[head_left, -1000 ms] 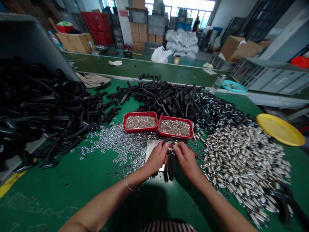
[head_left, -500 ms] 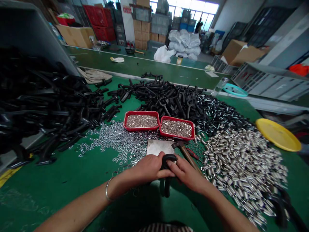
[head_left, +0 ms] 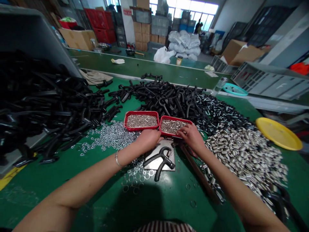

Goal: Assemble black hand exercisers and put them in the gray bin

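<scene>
A black plastic frame with two curved legs and a hooked top lies on a square metal plate, out of both hands. A small metal cylinder shows at its hook. My right hand dips its bent fingertips into the right red tray, among small metal pins. Whatever those fingers pinch is too small to make out. My left hand is turned down over the plate's far edge, by the front of the left red tray. Its fingers are mostly hidden beneath it.
Silvery rings spread to the left, metal springs to the right. Black plastic parts are heaped behind the trays, more in a tipped grey bin. A hammer lies under my right forearm. A yellow plate sits far right.
The black frame has left my hands and now lies on the metal plate. My right hand has moved forward into the right tray, my left hand forward and left towards the left tray.
</scene>
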Action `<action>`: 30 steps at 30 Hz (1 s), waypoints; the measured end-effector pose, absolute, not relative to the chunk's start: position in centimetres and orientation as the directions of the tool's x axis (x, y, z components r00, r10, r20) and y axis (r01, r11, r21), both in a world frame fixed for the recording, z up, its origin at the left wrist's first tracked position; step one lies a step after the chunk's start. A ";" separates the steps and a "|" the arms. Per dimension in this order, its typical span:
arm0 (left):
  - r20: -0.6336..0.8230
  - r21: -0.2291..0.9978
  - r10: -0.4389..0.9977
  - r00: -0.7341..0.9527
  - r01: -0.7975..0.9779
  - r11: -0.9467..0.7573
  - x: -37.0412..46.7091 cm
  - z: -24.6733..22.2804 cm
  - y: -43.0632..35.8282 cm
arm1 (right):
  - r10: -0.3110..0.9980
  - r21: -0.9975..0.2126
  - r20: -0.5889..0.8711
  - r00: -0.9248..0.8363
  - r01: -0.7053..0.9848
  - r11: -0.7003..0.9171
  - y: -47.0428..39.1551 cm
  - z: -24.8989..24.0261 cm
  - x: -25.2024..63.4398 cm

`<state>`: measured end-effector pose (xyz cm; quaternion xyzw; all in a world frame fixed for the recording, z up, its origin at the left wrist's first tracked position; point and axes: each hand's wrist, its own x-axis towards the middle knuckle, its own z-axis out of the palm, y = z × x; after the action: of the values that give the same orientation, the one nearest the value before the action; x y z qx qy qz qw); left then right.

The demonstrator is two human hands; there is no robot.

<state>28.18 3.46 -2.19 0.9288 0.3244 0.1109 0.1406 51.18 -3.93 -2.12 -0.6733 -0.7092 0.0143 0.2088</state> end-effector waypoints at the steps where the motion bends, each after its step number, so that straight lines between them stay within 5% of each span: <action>1: 0.156 0.291 0.623 0.767 0.567 -0.771 29.2 -1.8 4.4 | 0.966 -0.246 0.256 -0.019 0.966 0.084 -3.1 -2.3 51.8; 5: 0.179 0.138 0.535 0.826 0.517 -0.845 34.2 -1.4 7.5 | 0.983 -0.071 0.179 -0.029 0.997 0.042 -0.1 -3.3 51.8; 12: 0.140 0.080 0.561 0.816 0.555 -0.828 35.9 -3.5 8.5 | 0.983 -0.054 0.172 -0.061 0.996 0.071 0.4 -4.1 50.5; 16: 0.230 0.143 0.593 0.772 0.576 -0.805 35.1 -3.8 8.0 | 0.976 -0.037 0.215 -0.047 0.998 0.057 0.1 -4.6 50.2; 19: 0.294 0.322 0.687 0.665 0.608 -0.726 34.5 -3.5 7.5 | 0.967 -0.025 0.251 -0.047 0.998 0.054 -0.1 -4.4 50.2; 22: 0.374 0.505 0.727 0.576 0.531 -0.681 32.5 -3.4 6.5 | 0.939 -0.148 0.344 -0.018 0.986 0.073 -1.4 -3.6 50.8; 25: 0.392 0.581 0.682 0.618 0.409 -0.704 29.1 -3.8 4.5 | 0.928 -0.405 0.373 0.012 0.902 0.151 -4.2 -3.0 51.3; 30: 0.195 0.743 0.737 0.647 0.393 -0.542 25.0 -4.9 0.0 | 0.998 -0.786 0.054 0.022 0.617 0.029 -9.2 -4.3 49.5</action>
<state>25.01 -0.03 -4.91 0.8408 0.3360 0.2525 0.3411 49.54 -9.16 -4.33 -0.6342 -0.6368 0.2886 0.3300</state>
